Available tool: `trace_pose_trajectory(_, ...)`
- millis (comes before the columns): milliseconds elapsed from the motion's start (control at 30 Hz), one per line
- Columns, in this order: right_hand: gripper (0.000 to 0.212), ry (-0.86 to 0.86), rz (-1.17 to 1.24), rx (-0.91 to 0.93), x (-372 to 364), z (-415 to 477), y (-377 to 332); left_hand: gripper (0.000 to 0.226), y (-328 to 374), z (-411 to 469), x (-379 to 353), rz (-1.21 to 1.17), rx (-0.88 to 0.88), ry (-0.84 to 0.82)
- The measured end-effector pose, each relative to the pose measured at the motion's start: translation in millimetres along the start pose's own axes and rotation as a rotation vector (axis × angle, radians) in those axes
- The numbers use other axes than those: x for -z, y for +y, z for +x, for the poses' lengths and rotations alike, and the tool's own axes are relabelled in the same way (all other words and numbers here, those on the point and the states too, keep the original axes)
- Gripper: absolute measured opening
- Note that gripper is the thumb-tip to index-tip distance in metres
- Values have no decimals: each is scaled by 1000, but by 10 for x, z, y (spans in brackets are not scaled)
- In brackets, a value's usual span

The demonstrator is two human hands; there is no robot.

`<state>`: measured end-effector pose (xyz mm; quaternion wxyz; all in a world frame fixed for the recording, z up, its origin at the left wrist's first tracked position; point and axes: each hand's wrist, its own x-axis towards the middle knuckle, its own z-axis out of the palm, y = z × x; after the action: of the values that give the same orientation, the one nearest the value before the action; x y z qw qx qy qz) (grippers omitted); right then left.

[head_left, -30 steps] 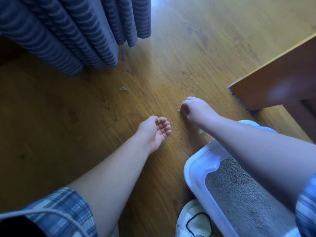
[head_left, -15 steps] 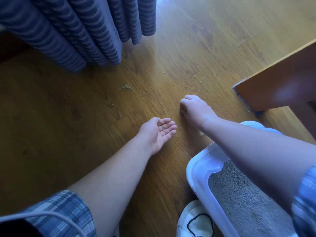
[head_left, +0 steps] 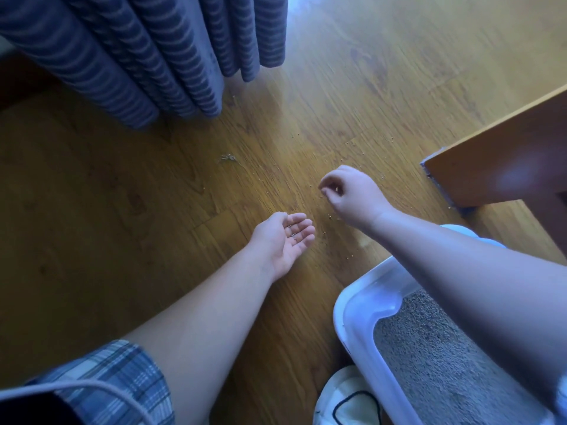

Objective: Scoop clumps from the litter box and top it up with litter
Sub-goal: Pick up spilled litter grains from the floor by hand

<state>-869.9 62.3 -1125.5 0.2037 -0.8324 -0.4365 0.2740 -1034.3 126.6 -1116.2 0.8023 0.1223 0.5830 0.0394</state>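
The white litter box (head_left: 365, 305) stands at the lower right, filled with grey litter (head_left: 438, 360); my right forearm crosses over its far side. Loose litter grains (head_left: 334, 216) lie scattered on the wooden floor (head_left: 129, 228) beyond the box. My left hand (head_left: 283, 240) lies palm up just above the floor, cupped, with a few grains resting on its fingers. My right hand (head_left: 349, 194) hovers just right of it with fingers curled and its fingertips pinching a small grain.
Blue striped curtains (head_left: 147, 56) hang down to the floor at the upper left. A wooden furniture corner (head_left: 497, 167) juts in from the right. A white shoe (head_left: 346, 400) sits beside the box's near corner. A small bit of debris (head_left: 228, 157) lies near the curtains.
My right hand has lifted off the floor and turned, fingertips now pinched together. My left palm opened out flatter with grains on its fingers. The view shifted slightly.
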Motion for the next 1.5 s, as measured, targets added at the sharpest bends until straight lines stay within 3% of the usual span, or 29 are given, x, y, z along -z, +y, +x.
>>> trace_pose_trajectory(300,6,-53,-100,-80,-202,263,-67,35,90,-37,122,13,-15,27)
trace_pose_trajectory(567,11,-98,-220,5,-215,244,-134,38,84,-10,152,-26,19,20)
trace_pose_trajectory(633,6,-151,-138,24,-174,213,-198,38,79,3,132,-32,18,10)
trace_pose_trajectory(767,20,-357,66,121,-47,-28,-327,36,87,14,66,-58,25,-47)
trace_pose_trajectory(867,18,-296,72,129,95,-135,-220,36,60,11,11,-29,31,-51)
trace_pose_trajectory(967,13,-315,-115,15,259,-130,-78,34,33,13,-1,22,4,0)
trace_pose_trajectory(1067,22,-644,-548,-98,265,-197,-53,31,42,5,15,36,-24,41)
trace_pose_trajectory(1133,31,-776,-747,-150,214,-299,-114,30,49,4,27,49,-31,56)
trace_pose_trajectory(1367,46,-832,-833,-236,39,-488,-168,29,52,-37,66,93,-41,50)
trace_pose_trajectory(1500,31,-769,-794,-231,-26,-495,-153,30,80,-48,119,104,-52,63)
